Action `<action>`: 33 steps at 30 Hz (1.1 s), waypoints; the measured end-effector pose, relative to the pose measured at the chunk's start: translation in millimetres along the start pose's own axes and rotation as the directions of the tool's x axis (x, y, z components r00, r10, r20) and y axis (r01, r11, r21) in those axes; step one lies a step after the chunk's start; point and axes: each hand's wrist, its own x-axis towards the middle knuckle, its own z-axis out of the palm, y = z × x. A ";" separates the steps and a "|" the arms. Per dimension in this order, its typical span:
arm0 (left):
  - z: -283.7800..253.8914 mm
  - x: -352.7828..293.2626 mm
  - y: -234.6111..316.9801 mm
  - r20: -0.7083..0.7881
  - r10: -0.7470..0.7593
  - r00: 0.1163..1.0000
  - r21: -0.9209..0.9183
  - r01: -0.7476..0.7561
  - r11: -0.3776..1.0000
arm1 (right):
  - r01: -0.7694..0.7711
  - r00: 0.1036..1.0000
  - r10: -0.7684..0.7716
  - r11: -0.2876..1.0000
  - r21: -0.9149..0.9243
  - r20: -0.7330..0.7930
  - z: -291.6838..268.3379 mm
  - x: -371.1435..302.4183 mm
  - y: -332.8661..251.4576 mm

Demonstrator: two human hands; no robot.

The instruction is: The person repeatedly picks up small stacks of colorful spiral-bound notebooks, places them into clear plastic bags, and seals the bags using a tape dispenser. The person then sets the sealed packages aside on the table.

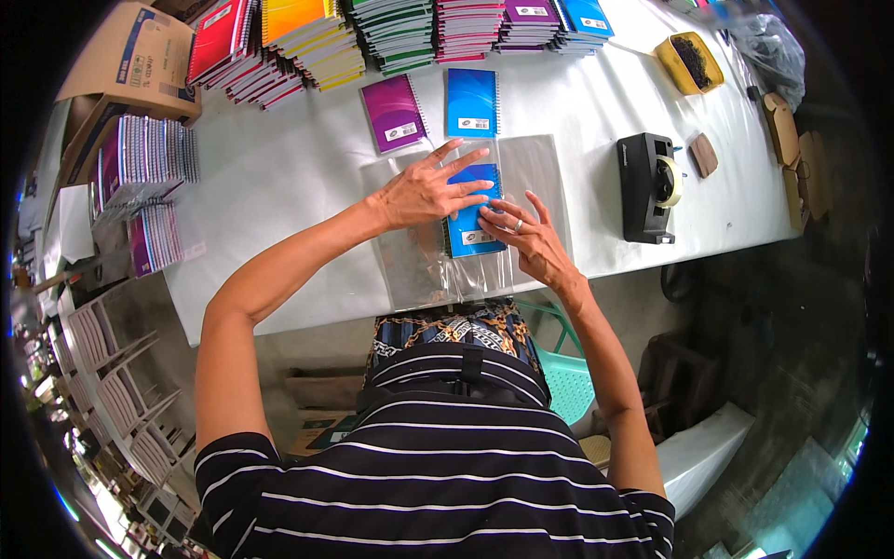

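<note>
A blue spiral notebook (477, 244) lies at the near edge of the table, on or inside clear plastic film (419, 270); I cannot tell which. My left hand (426, 191) reaches across its upper left part, fingers spread with the tips on the blue cover. From the right, my right hand (529, 240) rests its bent fingertips on the notebook's right side, the little finger lifted apart; its thumb is hidden. Just beyond are a purple notebook (393, 114) and another blue notebook (472, 102), side by side.
Notebook stacks in several colours (396, 37) line the far side. Purple notebooks (149, 163) and a cardboard box (135, 65) are at left. To the right stand a black tape dispenser (643, 191), a brown block (704, 156) and a yellow container (689, 63).
</note>
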 end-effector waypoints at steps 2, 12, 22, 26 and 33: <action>-2.3 1.0 1.1 -0.033 -0.010 0.999 -0.010 0.010 1.000 | -0.019 0.999 0.019 1.000 -0.022 0.027 -1.4 4.8 -7.2; 13.8 11.6 7.2 0.035 -0.097 0.995 -0.081 0.099 0.992 | -0.131 0.986 0.124 0.990 0.056 0.115 -0.9 6.4 -13.4; 22.9 19.4 0.4 0.192 -0.416 0.889 -0.226 0.453 0.863 | -0.115 0.992 0.110 0.991 0.072 0.066 -4.3 8.2 -16.4; 22.1 36.4 9.6 0.272 -0.570 0.775 -0.235 0.628 0.742 | -0.076 0.996 0.074 0.997 0.031 0.043 -1.4 6.8 -12.7; 24.4 71.0 21.0 0.341 -0.671 0.658 -0.014 0.717 0.696 | -0.198 0.800 0.360 0.914 0.355 -0.480 -67.9 -72.8 55.1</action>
